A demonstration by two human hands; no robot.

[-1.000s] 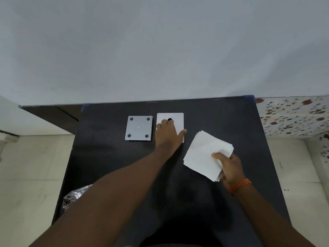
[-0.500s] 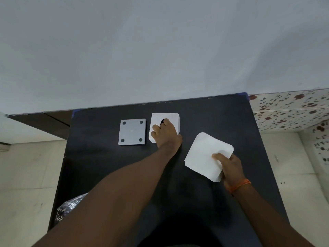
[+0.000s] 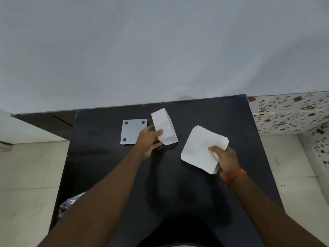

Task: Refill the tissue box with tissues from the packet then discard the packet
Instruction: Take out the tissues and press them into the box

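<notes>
My left hand point(image 3: 148, 141) grips the white tissue box point(image 3: 164, 128) by its near end and holds it tilted above the black table point(image 3: 204, 111). The box's grey square base plate point(image 3: 132, 131), with dark round feet at its corners, lies flat just left of that hand. My right hand point(image 3: 225, 158) pinches the near right corner of a thick stack of white tissues point(image 3: 202, 148), held over the table to the right of the box. A crinkled silvery packet point(image 3: 68, 206) shows at the table's left edge, partly hidden by my left forearm.
A plain grey wall rises right behind the table. Pale floor tiles lie to the left and right. A speckled floral-patterned surface point(image 3: 292, 111) adjoins the table's far right corner.
My left hand, which lay on top of the flat box, has closed on it, lifted it and tipped it onto a slant. My right hand keeps the tissue stack in about the same place.
</notes>
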